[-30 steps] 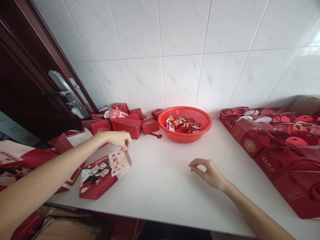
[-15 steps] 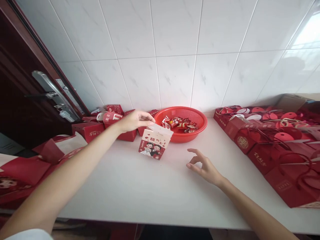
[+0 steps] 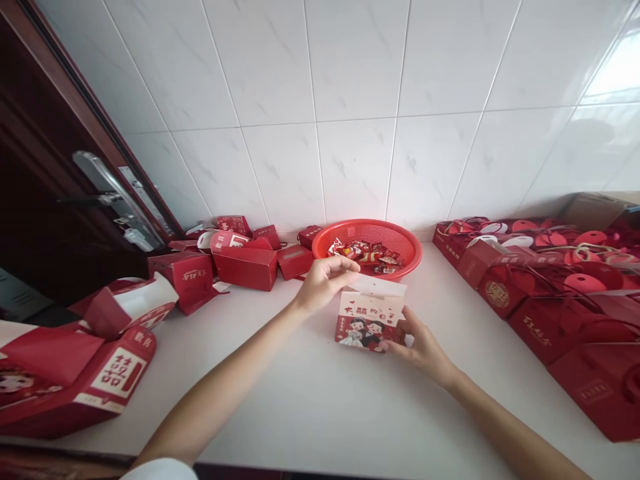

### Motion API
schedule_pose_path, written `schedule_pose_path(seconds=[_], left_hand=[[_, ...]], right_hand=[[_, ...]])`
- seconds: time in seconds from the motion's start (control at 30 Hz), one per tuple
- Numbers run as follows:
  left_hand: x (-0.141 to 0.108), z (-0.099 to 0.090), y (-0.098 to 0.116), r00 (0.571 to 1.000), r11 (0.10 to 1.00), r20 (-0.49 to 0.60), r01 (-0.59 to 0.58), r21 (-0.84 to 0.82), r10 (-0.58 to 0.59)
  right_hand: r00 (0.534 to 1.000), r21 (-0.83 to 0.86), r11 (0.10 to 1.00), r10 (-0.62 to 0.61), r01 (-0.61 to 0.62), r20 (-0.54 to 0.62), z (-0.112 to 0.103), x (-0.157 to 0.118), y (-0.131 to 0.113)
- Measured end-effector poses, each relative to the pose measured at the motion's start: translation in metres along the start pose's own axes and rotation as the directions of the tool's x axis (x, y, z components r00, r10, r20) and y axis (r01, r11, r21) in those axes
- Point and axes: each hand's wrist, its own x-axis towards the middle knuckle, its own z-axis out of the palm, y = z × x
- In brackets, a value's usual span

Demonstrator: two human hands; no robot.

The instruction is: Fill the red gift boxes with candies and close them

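A small cream and red box (image 3: 367, 323) with a printed cartoon couple is held between both hands above the white table, in front of the basket. My left hand (image 3: 327, 283) pinches its raised white top flap at the left corner. My right hand (image 3: 423, 347) grips the box's lower right side, thumb on the front and the other fingers at the side. Just behind, a red plastic basket (image 3: 413, 257) holds several wrapped candies (image 3: 370, 253).
Several red boxes (image 3: 247, 267) lie at the back left, and larger open ones (image 3: 113, 377) at the left. Rows of red boxes with cords (image 3: 537, 333) fill the right side. A tiled wall (image 3: 355, 167) rises behind; a dark door (image 3: 45, 173) stands at the far left.
My left hand has moved right and nearer with the box, which now faces more squarely forward. My right hand has closed on the box's right side. The view has shifted slightly.
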Motion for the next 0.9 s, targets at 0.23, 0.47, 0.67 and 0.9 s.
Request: schedule_pose_path(seconds=[0.23,0.47,0.67,0.9], left_hand=[[-0.005,0.003,-0.021,0.988,0.987,0.030,0.150,0.066,-0.152],[-0.005,-0.010,-0.011,0.970,0.982,0.161,0.175,0.068,-0.183],[-0.004,-0.024,-0.004,0.954,0.991,0.280,0.077,0.106,-0.104],[-0.005,-0.036,0.003,0.922,0.998,0.386,-0.050,0.040,0.031]], right_hand=[[0.996,0.012,0.999,0.034,-0.036,0.082,0.000,0.001,-0.001],[0.992,0.070,0.997,0.027,-0.036,0.120,0.004,0.005,-0.004],[0.974,0.040,0.975,-0.220,0.218,0.055,-0.021,0.014,-0.013],[0.930,-0.090,0.975,-0.223,0.206,-0.293,-0.061,0.077,-0.060]])
